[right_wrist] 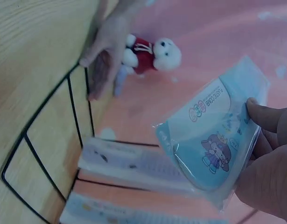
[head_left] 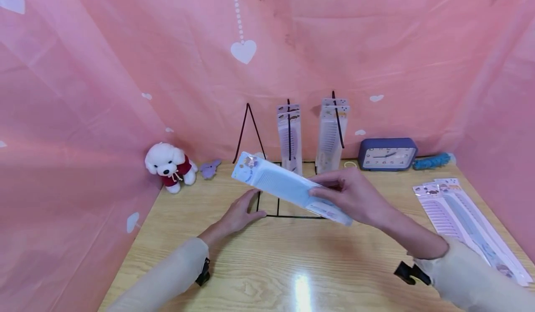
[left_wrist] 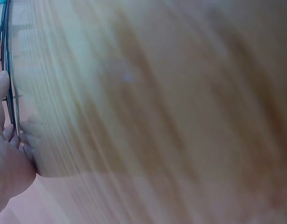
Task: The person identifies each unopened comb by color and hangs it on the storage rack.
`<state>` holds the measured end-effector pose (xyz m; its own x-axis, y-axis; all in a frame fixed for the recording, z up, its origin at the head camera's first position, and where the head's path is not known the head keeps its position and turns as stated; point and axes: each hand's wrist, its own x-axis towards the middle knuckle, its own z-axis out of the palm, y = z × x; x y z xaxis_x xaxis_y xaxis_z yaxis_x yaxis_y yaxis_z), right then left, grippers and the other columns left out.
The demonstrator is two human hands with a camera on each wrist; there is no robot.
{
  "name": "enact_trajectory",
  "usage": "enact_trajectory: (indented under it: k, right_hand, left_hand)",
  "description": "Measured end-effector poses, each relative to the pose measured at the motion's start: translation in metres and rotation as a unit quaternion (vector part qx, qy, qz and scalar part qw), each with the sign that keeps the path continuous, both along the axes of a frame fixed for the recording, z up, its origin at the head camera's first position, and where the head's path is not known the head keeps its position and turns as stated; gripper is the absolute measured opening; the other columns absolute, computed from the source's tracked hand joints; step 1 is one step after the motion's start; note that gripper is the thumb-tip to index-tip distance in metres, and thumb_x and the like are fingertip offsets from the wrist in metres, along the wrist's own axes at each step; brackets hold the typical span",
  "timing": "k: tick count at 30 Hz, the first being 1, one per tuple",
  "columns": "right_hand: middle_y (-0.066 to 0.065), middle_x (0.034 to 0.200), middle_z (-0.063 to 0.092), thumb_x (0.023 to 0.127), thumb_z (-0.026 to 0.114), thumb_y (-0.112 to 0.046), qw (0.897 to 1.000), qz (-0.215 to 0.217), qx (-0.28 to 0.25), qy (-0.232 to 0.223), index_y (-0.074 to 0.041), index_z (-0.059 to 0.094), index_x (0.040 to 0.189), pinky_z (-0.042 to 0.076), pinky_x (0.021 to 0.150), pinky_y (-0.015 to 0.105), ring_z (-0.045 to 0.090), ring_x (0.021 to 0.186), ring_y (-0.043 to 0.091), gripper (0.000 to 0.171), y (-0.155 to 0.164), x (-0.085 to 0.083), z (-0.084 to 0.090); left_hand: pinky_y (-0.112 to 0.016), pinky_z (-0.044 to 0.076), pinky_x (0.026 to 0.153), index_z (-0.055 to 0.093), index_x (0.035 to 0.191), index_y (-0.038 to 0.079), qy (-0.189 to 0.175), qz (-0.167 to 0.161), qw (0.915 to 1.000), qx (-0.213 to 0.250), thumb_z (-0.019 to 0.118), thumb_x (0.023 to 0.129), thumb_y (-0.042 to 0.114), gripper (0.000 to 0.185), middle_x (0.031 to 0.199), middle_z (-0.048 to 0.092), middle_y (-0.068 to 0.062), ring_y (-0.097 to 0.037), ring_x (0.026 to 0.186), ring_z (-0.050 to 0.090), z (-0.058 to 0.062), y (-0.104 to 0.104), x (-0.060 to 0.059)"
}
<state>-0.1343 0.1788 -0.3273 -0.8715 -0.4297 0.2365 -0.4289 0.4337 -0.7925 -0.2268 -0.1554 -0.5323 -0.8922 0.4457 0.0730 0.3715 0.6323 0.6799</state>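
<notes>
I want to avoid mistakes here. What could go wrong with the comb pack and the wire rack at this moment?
1. The right hand holds the comb pack only at one end, so the long free end may sag or slip from the grip.
2. The rack is thin wire; the left hand rests at its base corner, and a push might tip it.
3. The swinging pack might knock the hanging packs.

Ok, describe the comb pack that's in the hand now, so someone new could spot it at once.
Start at the black wire rack at the back of the wooden table. In front of it the right hand holds a light blue comb pack slantwise in the air. Unlike the two packs hanging on the rack's hooks and the packs lying flat at the table's right edge, it touches nothing but that hand.
</notes>
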Motion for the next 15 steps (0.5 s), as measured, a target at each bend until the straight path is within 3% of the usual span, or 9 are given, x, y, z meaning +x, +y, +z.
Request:
enact_trajectory:
  k: [7,15]
  right_hand:
    - [0.011,0.106,0.080,0.098,0.076,-0.004,1.000,0.013,-0.013,0.012,-0.003,0.080,0.122,0.063,0.073,0.033,0.077,0.086,0.016,0.024,-0.020,-0.016,-0.011]
    - [0.018,0.110,0.079,0.098,0.077,-0.005,0.999,-0.018,-0.019,0.023,0.002,0.077,0.125,0.065,0.073,0.042,0.079,0.088,0.026,0.028,-0.033,-0.026,-0.017]
  left_hand:
    - [-0.051,0.031,0.125,0.032,0.168,0.018,-0.007,0.000,1.0000,0.001,0.077,0.099,0.040,0.085,0.171,0.034,-0.007,-0.030,0.157,0.030,-0.001,-0.001,0.000]
    - [-0.053,0.031,0.125,0.034,0.167,0.013,0.001,-0.010,0.9999,0.002,0.077,0.100,0.039,0.083,0.170,0.036,-0.009,-0.033,0.156,0.032,-0.001,-0.001,0.000]
